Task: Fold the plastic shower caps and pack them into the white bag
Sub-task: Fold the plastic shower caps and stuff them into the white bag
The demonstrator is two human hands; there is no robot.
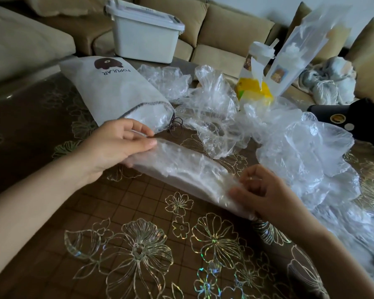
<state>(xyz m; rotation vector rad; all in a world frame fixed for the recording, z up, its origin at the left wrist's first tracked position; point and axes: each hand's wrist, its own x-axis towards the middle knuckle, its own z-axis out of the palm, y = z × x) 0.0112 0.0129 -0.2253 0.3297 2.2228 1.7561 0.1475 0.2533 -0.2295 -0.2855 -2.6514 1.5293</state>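
Observation:
A folded clear plastic shower cap (188,169) stretches as a long flat strip between my hands, just above the brown flowered tablecloth (138,244). My left hand (119,145) pinches its upper left end between thumb and fingers. My right hand (261,190) pinches its lower right end with curled fingers. The white drawstring bag (115,89), printed with a brown bear and "POPULAR", lies behind my left hand; its mouth faces right and clear plastic shows inside. Several loose crumpled shower caps (300,152) are heaped to the right and behind.
A white lidded storage box (145,33) stands at the back by the beige sofa (225,26). A tall clear packet (307,46) and a yellow package (253,89) stand at the back right. A black object (354,119) lies at the right edge.

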